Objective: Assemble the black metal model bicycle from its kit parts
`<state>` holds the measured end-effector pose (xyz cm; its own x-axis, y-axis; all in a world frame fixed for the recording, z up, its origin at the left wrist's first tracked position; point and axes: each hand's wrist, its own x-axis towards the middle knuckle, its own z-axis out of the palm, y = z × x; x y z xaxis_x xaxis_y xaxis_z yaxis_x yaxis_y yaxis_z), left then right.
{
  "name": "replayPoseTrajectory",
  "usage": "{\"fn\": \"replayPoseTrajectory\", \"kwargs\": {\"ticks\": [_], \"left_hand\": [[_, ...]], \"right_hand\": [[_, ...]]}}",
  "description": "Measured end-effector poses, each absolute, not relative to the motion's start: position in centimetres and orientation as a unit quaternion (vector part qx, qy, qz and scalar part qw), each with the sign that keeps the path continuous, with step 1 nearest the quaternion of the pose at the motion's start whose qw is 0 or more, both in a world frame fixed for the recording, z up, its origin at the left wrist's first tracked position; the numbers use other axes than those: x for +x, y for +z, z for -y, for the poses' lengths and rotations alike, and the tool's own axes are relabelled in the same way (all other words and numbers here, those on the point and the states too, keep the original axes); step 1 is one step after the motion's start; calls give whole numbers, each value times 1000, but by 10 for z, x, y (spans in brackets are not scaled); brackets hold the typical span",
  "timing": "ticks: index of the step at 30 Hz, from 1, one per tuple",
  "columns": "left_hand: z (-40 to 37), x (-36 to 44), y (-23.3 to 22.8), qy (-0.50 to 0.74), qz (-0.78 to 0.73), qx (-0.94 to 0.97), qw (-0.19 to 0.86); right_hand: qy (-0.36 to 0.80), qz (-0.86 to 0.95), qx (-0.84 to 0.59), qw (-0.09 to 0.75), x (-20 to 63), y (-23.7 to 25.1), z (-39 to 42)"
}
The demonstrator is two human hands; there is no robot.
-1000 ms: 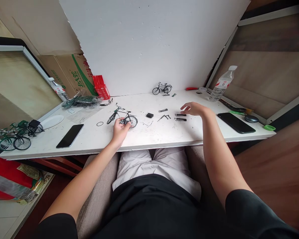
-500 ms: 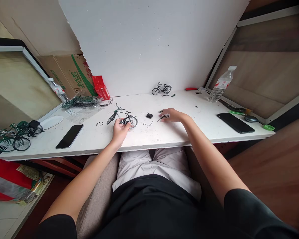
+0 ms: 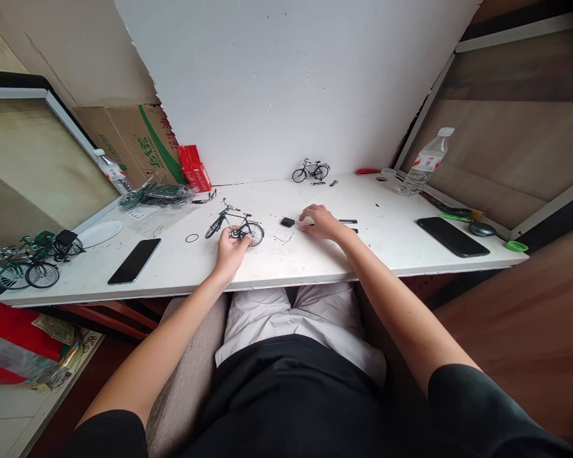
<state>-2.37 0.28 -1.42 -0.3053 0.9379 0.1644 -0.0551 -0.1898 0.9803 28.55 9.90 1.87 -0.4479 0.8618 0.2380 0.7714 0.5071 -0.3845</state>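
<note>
Left hand [image 3: 232, 249] gripped a bike [image 3: 244, 222] while right hand [image 3: 319, 221] hovered, fingers crooked

I took my clock from the gripped bike, with twelve toward the tall white panel [image 3: 286, 89]. The table [image 3: 277, 267] ran in front of it. A bottle [image 3: 423, 164] stood well away at two o'clock; one phone [image 3: 453, 236] lay far off at three, another [image 3: 134, 261] at eight. Thumb and fingers of the left hand were closed on the bike's lower rear part. The right hand was at three, fingers curved downward; I couldn't tell whether they held anything. A second bike [image 3: 310, 170] stood near the panel at two. Beyond the right hand, two black strips [image 3: 349, 221] were partly hidden. A black block [image 3: 287, 222] sat just beside its fingertips, thin wires [image 3: 283, 241] lay between three and four, a ring [image 3: 191, 242] near nine.
</note>
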Motion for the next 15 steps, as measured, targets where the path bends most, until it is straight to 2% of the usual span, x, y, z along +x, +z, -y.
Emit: {"fn": "replayPoseTrajectory", "kwargs": {"ticks": [3, 8, 15], "left_hand": [[-3, -24, -16, 630, -497, 448, 395], [-2, -24, -18, 626, -485, 464, 397], [-2, -23, -20, 625, -474, 470, 405]], "right_hand": [[115, 861, -444, 220, 267, 15, -92], [125, 889, -401, 185, 250, 11, -85], [102, 875, -415, 228, 255, 9, -89]]}}
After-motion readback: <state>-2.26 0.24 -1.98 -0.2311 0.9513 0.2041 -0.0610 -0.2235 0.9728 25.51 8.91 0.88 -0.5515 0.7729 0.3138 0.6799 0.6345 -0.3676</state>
